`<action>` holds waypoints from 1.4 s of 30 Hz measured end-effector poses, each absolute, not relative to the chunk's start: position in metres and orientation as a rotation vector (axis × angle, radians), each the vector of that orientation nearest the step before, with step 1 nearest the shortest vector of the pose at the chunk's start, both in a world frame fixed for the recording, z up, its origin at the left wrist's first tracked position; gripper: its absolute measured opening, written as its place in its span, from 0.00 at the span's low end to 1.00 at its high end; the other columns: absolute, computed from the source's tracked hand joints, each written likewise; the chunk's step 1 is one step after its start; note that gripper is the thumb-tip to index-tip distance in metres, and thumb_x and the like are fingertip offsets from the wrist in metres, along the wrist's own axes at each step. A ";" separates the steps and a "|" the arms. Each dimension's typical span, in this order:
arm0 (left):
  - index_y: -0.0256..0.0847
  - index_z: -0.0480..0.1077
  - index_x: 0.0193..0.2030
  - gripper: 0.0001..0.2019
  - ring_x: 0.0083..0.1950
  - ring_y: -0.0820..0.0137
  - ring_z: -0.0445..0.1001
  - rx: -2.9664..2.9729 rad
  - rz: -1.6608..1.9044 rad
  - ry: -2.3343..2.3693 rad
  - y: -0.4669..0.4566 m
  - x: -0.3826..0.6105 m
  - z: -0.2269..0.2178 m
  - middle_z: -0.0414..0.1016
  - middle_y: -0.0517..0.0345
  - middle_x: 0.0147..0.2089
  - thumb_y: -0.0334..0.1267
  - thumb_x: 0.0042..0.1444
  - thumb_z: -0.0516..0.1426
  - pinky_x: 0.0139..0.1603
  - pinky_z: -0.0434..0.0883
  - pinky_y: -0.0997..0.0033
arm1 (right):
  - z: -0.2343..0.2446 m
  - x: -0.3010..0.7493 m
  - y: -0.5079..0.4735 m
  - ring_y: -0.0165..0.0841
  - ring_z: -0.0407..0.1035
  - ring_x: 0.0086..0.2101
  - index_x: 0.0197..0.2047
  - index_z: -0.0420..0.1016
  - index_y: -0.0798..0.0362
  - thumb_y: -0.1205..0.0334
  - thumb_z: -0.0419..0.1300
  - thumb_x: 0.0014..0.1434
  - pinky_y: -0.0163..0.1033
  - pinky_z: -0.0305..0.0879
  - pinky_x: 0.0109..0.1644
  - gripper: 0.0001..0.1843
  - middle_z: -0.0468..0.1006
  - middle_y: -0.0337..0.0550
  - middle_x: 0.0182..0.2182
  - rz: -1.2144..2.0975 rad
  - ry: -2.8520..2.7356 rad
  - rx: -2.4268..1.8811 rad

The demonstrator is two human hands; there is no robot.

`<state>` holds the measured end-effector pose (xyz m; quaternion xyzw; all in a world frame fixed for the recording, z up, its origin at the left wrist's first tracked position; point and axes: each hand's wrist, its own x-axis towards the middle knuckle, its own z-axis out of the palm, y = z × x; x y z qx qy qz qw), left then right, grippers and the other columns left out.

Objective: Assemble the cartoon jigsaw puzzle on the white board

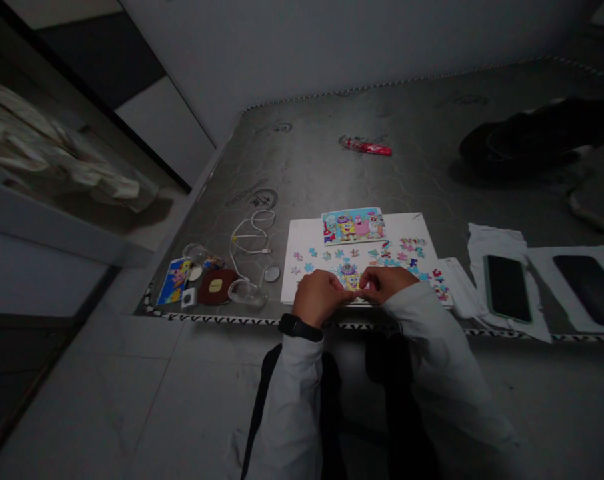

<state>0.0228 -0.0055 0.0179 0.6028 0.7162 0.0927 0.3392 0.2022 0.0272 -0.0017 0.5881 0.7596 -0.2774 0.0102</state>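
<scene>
Centrally, at the near edge of the white sheet (302,233), the left hand (318,297) and the right hand (385,283) meet fingertip to fingertip. Both are curled, knuckles up, fingers drawn in towards the thumbs. Whether a piece is pinched between them cannot be told, since the fingers hide the contact. A dark wristband (300,327) circles the left wrist.

The joined cluster (349,275) of puzzle pieces lies just beyond the fingertips, touching or nearly touching them, and midway between the two hands, so neither hand is clearly nearer. The loose pieces (332,254) lie farther out on the sheet, in a scattered band whose long axis runs left to right. Its denser end sits ahead of the right hand and its sparser end ahead of the left. The printed picture (354,225) lies flat at the sheet's far edge, straight ahead of the cluster.

The sheet rests on a grey mattress (382,100). To the left lie a white cable (252,237), a brown round case (216,288) and a small picture card (175,280). To the right lie two dark phones (505,287), each on white paper. A red packet (366,146) lies well beyond the sheet.
</scene>
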 end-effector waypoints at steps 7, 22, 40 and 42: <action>0.42 0.76 0.25 0.14 0.31 0.67 0.73 1.585 0.234 1.861 -0.008 0.022 0.023 0.79 0.55 0.27 0.51 0.45 0.68 0.31 0.60 0.70 | 0.000 0.202 0.027 0.31 0.71 0.30 0.35 0.76 0.46 0.52 0.67 0.53 0.37 0.59 0.34 0.09 0.80 0.35 0.29 -0.899 2.365 1.824; 0.45 0.76 0.32 0.12 0.33 0.67 0.76 1.494 0.666 2.199 -0.001 0.002 0.012 0.80 0.60 0.30 0.50 0.56 0.62 0.35 0.64 0.70 | 0.002 0.224 0.030 0.32 0.72 0.29 0.35 0.77 0.45 0.52 0.66 0.53 0.37 0.59 0.34 0.09 0.79 0.34 0.27 -0.753 2.400 1.953; 0.47 0.78 0.38 0.03 0.44 0.65 0.80 1.691 0.858 2.001 0.001 0.009 0.004 0.84 0.62 0.40 0.39 0.58 0.63 0.50 0.72 0.64 | -0.003 0.222 0.033 0.31 0.72 0.28 0.48 0.71 0.44 0.55 0.72 0.46 0.37 0.62 0.33 0.26 0.77 0.29 0.26 -0.983 2.384 1.802; 0.47 0.78 0.38 0.02 0.45 0.65 0.80 1.723 0.849 1.963 0.001 0.010 0.004 0.84 0.62 0.41 0.38 0.57 0.63 0.52 0.72 0.63 | -0.003 0.220 0.032 0.31 0.72 0.28 0.48 0.71 0.45 0.55 0.72 0.46 0.36 0.62 0.33 0.25 0.77 0.29 0.25 -0.980 2.386 1.806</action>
